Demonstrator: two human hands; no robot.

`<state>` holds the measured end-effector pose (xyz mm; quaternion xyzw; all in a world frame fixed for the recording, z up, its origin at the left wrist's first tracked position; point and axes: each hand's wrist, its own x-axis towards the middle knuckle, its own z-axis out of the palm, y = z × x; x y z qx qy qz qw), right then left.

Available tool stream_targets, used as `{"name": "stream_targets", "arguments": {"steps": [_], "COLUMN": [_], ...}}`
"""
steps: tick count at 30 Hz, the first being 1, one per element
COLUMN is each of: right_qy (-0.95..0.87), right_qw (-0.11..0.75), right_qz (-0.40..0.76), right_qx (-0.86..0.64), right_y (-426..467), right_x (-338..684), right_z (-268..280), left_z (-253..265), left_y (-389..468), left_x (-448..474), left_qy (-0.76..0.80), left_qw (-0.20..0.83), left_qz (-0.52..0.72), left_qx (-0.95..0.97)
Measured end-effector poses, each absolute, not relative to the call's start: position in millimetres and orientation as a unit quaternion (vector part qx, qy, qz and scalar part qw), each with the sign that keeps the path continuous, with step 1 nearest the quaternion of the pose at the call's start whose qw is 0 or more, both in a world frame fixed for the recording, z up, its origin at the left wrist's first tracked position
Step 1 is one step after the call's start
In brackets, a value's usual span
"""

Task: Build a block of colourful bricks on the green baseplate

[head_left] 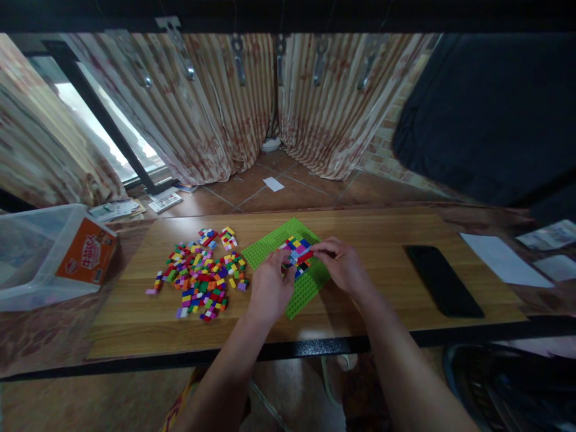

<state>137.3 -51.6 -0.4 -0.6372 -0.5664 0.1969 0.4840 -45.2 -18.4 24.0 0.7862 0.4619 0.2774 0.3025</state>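
Many bricks are loose: they lie in a wide pile (204, 279) left of the plate (270, 240), so I judge that much building could be left. On the plate itself only the middle is covered; broad areas toward its far-left and near corners are bare. At this middle is the build (297, 246), a compact patch of many colours, which looks already well joined, though fingers hide some edges. Left hand (272, 285) is at the build's left side, its fingers bent; right hand (339, 264) is at the right side, thumb and fingertips close together near one red brick (306, 255). Both seem to touch the build, but I cannot tell whether they grip it or only press it.

Beyond the plate hang curtains (216, 120) of striped cloth, with deep folds and reddish spots. Under the plate is a table (382, 234), its flat top showing long wood grain and a slight shine. Left of the plate, past the pile, stands a box (40, 264) of clear plastic with an orange label (87, 252). The plate is green, four-cornered and dotted with small studs. Well to its right lies a phone (443, 281), black and thin. The bricks are hard-looking little blocks, square or oblong.
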Motion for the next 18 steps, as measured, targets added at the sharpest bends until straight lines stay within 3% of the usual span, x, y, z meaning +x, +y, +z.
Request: {"name": "stream_targets", "arguments": {"steps": [18], "right_qy": [-0.498], "right_qw": [0.491], "right_qz": [0.265], "right_qx": [-0.664], "right_y": [-52.1], "right_x": [134.1], "right_z": [-0.9], "left_z": [18.4], "left_y": [-25.4], "left_x": [-35.3], "left_qy": [0.441], "left_qw": [0.184], "left_qz": [0.257], "left_qx": [0.840]}}
